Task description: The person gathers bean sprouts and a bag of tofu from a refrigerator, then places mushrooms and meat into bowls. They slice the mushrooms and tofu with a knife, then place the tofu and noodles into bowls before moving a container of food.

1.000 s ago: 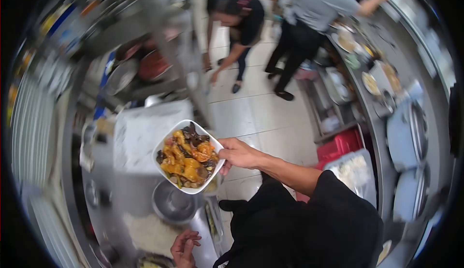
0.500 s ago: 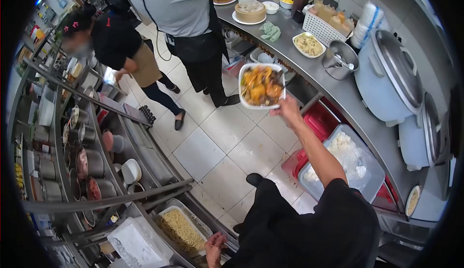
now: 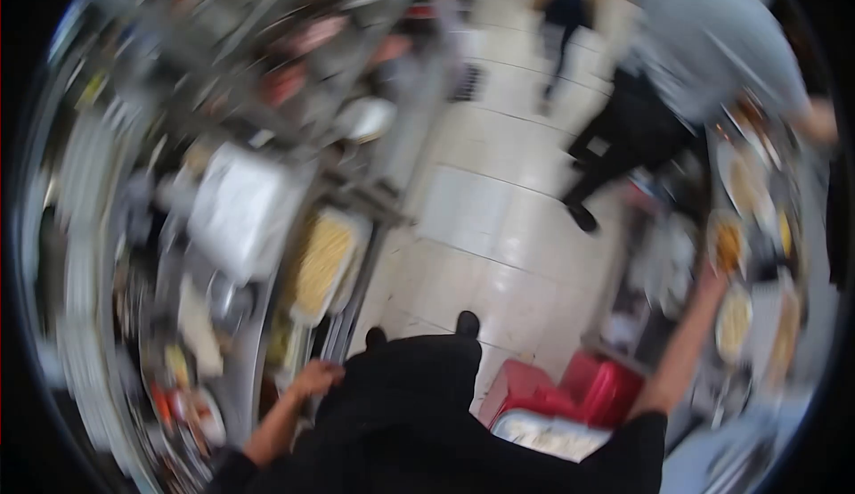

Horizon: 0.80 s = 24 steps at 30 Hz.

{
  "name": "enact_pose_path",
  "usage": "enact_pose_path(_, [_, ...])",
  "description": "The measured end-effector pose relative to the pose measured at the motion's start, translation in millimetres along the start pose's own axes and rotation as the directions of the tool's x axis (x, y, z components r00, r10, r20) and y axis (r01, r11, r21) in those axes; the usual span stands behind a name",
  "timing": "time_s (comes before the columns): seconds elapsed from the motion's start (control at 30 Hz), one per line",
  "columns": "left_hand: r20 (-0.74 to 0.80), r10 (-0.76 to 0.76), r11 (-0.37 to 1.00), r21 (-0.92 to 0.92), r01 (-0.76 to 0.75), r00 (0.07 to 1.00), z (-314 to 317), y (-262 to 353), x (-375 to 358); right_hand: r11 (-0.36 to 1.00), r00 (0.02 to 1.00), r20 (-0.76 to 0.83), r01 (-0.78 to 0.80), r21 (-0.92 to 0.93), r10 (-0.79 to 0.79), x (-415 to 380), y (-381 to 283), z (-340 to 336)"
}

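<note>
The right hand (image 3: 712, 273) now reaches the far-right surface (image 3: 806, 227); its grip and the plate's long axis blur beyond telling. The left hand (image 3: 313, 376), loosely curled and holding nothing, rests at the left surface's (image 3: 240, 378) edge as before.

We recorded a yellow noodle tray (image 3: 322, 262) above our left hand (image 3: 317, 376), red bins (image 3: 570, 389) beside the right arm, pale tiled floor (image 3: 499, 227), and a co-worker's grey shirt (image 3: 712, 31).

Heavy motion blur smears the whole view. My right hand (image 3: 712, 273) reaches toward the counter (image 3: 806, 227), but its grip cannot be read. The plates (image 3: 732, 243) there are mere smudges. My left hand (image 3: 316, 376) at the steel rail (image 3: 352, 316) is equally unclear.
</note>
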<state>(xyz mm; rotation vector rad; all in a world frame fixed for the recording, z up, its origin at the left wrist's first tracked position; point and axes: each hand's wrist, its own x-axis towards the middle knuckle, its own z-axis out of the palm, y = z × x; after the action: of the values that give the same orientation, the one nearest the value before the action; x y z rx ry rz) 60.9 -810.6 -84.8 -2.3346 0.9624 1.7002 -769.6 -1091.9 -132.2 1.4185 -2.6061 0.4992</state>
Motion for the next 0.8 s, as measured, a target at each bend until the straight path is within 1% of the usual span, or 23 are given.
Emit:
enact_pose_path(0.03, [-0.043, 0.024, 0.999, 0.024, -0.023, 0.999, 3.7, 11.6, -11.9, 0.998, 0.998, -0.026, 0.051, 0.032, -0.05, 7.3, 5.2, 4.9])
enact_pose_path(0.07, [-0.063, 0.008, 1.0, 0.003, -0.008, 0.998, 6.3, 9.8, -15.6, 0.996, 0.995, -0.089, 0.049, 0.068, -0.043, 4.5, 9.0, -1.7])
enact_pose_path(0.1, [-0.087, 0.083, 0.996, 0.021, -0.082, 0.993, 9.6, -0.1, -12.3, 0.993, 0.985, -0.174, 0.019, 0.116, 0.001, 2.4, 7.3, -5.9])
enact_pose_path(0.13, [-0.135, 0.044, 0.997, -0.051, -0.052, 0.99, 8.4, 2.5, -18.4, 0.986, 0.961, -0.27, -0.013, 0.169, 0.059, -6.9, -3.9, -14.9])
enact_pose_path(0.17, [-0.126, 0.035, 0.995, -0.091, -0.047, 0.991, 10.5, 0.2, -20.7, 0.972, 0.919, -0.371, -0.051, 0.23, 0.136, -16.2, -12.1, -22.8])
enact_pose_path(0.2, [-0.158, 0.009, 0.989, -0.142, -0.031, 0.987, 20.4, -3.3, -25.9, 0.953, 0.873, -0.444, -0.071, 0.295, 0.203, -26.0, -21.1, -29.2])
enact_pose_path(0.27, [-0.215, -0.005, 0.946, -0.318, -0.065, 0.977, 21.4, -11.3, -25.0, 0.91, 0.79, -0.533, -0.073, 0.409, 0.303, -53.1, -47.4, -33.0])
enact_pose_path(0.3, [-0.222, -0.035, 0.938, -0.343, -0.045, 0.974, 25.0, -19.5, -21.6, 0.886, 0.769, -0.543, -0.064, 0.46, 0.338, -68.2, -63.4, -27.3])
enact_pose_path(0.33, [-0.236, -0.035, 0.924, -0.377, -0.058, 0.971, 26.8, -28.1, -19.7, 0.856, 0.765, -0.529, -0.056, 0.513, 0.367, -85.0, -82.3, -13.5])
enact_pose_path(0.37, [-0.222, -0.059, 0.913, -0.406, -0.037, 0.973, 24.4, -41.2, -19.7, 0.821, 0.785, -0.49, -0.04, 0.569, 0.378, -103.3, -109.9, 2.7])
enact_pose_path(0.4, [-0.211, -0.09, 0.899, -0.438, -0.012, 0.973, 27.6, -49.4, -20.2, 0.771, 0.84, -0.404, -0.026, 0.636, 0.362, -120.2, -137.0, 29.8])
enact_pose_path(0.43, [-0.23, -0.108, 0.871, -0.491, -0.02, 0.967, 34.0, -50.8, -17.1, 0.702, 0.906, -0.279, -0.028, 0.712, 0.319, -142.6, -172.2, 66.8])
enact_pose_path(0.47, [-0.28, -0.067, 0.896, -0.438, -0.066, 0.958, 34.6, -52.5, -13.6, 0.593, 0.975, -0.129, -0.003, 0.805, 0.18, -164.1, -217.6, 106.0])
enact_pose_path(0.5, [-0.366, -0.096, 0.887, -0.454, -0.087, 0.926, 41.7, -77.0, -28.6, 0.417, 0.994, 0.003, 0.044, 0.908, -0.111, -190.5, -301.4, 157.5])
enact_pose_path(0.53, [-0.529, -0.042, 0.935, -0.32, -0.154, 0.847, 47.0, -85.0, -32.1, 0.224, 0.977, 0.168, -0.136, 0.965, -0.13, -255.7, -393.7, 135.0])
enact_pose_path(0.57, [-0.567, -0.077, 0.915, -0.368, -0.168, 0.82, 51.0, -96.8, -31.6, 0.448, 0.872, 0.351, -0.177, 0.876, -0.342, -316.8, -474.1, 55.4])
enact_pose_path(0.6, [-0.594, -0.106, 0.891, -0.413, -0.188, 0.798, 51.6, -116.4, -32.3, 0.221, 0.82, 0.295, -0.21, 0.952, -0.49, -383.4, -542.9, 7.2])
enact_pose_path(0.63, [-0.609, -0.146, 0.869, -0.455, -0.193, 0.779, 55.2, -129.4, -34.5, 0.229, 0.671, 0.252, -0.126, 0.965, -0.697, -424.9, -590.1, -32.9])
enact_pose_path(0.67, [-0.66, -0.201, 0.834, -0.503, -0.228, 0.724, 57.5, -139.3, -36.8, 0.187, 0.45, 0.216, -0.11, 0.976, -0.866, -451.9, -627.6, -56.7])
enact_pose_path(0.7, [-0.699, -0.252, 0.8, -0.54, -0.262, 0.669, 55.7, -153.5, -40.7, -0.016, 0.304, 0.003, -0.058, 0.998, -0.953, -485.5, -665.1, -85.2])
enact_pose_path(0.73, [-0.693, -0.27, 0.787, -0.559, -0.262, 0.668, 54.2, -167.8, -46.5, -0.134, 0.218, -0.14, 0.042, 0.99, -0.966, -515.4, -698.5, -108.6])
enact_pose_path(0.77, [-0.633, -0.383, 0.582, -0.731, -0.356, 0.673, 52.7, -177.9, -52.1, -0.249, 0.131, -0.267, 0.137, 0.959, -0.955, -539.3, -727.8, -125.3])
enact_pose_path(0.8, [-0.545, -0.464, 0.335, -0.838, -0.432, 0.699, 47.4, -184.2, -58.6, -0.285, 0.043, -0.295, 0.164, 0.944, -0.954, -560.6, -754.3, -137.5])
